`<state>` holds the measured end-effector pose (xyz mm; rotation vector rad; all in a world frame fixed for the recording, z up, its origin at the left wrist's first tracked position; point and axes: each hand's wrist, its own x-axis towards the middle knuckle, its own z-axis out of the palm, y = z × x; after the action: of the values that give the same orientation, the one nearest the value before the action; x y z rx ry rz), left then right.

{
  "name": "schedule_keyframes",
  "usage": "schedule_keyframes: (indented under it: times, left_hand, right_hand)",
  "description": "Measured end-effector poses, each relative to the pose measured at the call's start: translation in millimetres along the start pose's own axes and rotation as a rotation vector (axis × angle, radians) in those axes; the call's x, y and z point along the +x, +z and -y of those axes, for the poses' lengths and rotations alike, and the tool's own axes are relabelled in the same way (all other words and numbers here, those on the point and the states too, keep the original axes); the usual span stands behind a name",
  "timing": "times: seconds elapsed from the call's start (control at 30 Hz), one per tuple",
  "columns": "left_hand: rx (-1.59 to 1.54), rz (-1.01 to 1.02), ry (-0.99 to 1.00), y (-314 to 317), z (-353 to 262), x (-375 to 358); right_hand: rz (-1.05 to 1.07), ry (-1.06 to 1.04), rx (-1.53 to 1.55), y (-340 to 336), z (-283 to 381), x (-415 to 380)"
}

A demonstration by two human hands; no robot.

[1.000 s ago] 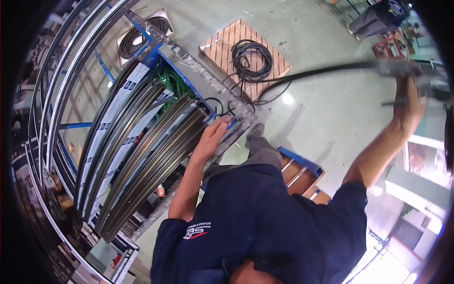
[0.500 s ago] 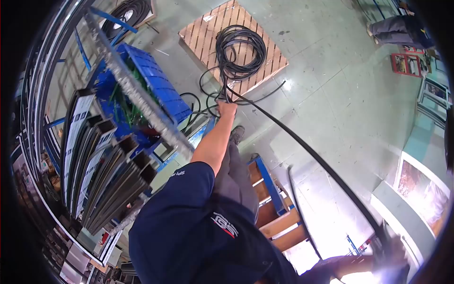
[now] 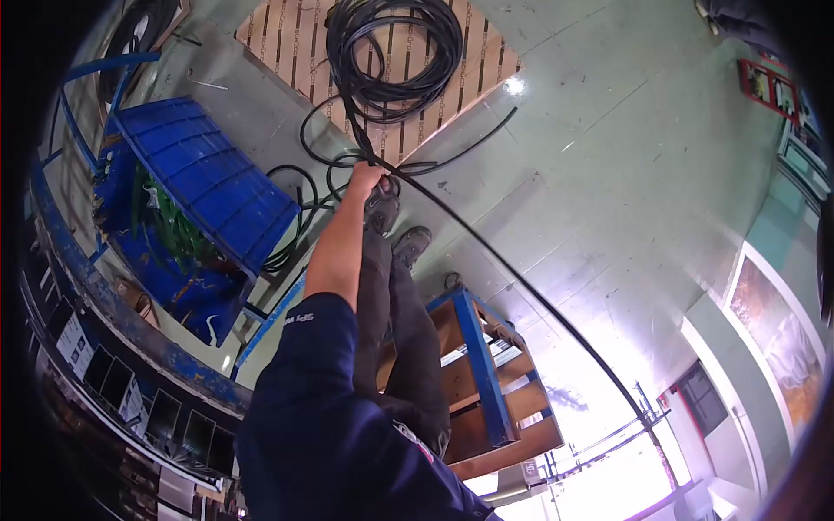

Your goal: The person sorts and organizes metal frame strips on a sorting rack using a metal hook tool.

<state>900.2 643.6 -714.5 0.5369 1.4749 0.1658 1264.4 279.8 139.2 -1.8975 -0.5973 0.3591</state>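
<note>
My left hand (image 3: 369, 178) is closed around a black cable (image 3: 512, 269), just above my shoes and near the corner of a striped cardboard-like sheet (image 3: 482, 74). A large coil of the same kind of black cable (image 3: 447, 56) lies on that sheet. From my left hand the cable stretches taut toward the lower right, where it fades in bright glare. Loose cable loops lie on the floor left of the hand. My right hand is not visible.
A blue crate (image 3: 208, 174) with green material lies tilted at left. A wooden and blue frame (image 3: 486, 373) stands by my legs. Racks line the left edge. At the upper right are a person's legs (image 3: 743, 22) and a red-framed box (image 3: 769, 87).
The view has shifted, bringing the coil, crate and frame closer. My right hand and forearm have left the view at the lower right. My left hand still holds the cable.
</note>
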Motion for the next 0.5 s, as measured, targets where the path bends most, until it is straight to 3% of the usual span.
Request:
schedule_keyframes:
  times: [0.07, 0.13, 0.27, 0.4, 0.47, 0.5]
  left_hand:
    - [0.035, 0.001, -0.241, -14, -38, -28]
    - [0.151, 0.094, -0.331, -41, -66, -24]
    - [-0.809, 0.638, -0.331, -68, -145, -4]
    - [-1.339, -0.047, -0.002, 29, -232, -20]
    - [-1.438, 0.014, 0.071, 69, -230, -19]
    - [-1.353, -0.053, 0.076, 90, -218, -15]
  right_hand:
    - [-0.015, 0.135, -0.095, 4, -33, -1]
    - [-0.001, 0.279, -0.186, 12, -70, -3]
    - [0.106, 0.517, -0.302, 32, -128, -8]
    - [0.203, 0.625, -0.351, 30, -149, -18]
    - [0.215, 0.633, -0.37, 19, -153, -24]
    - [0.21, 0.644, -0.382, 21, -156, -23]
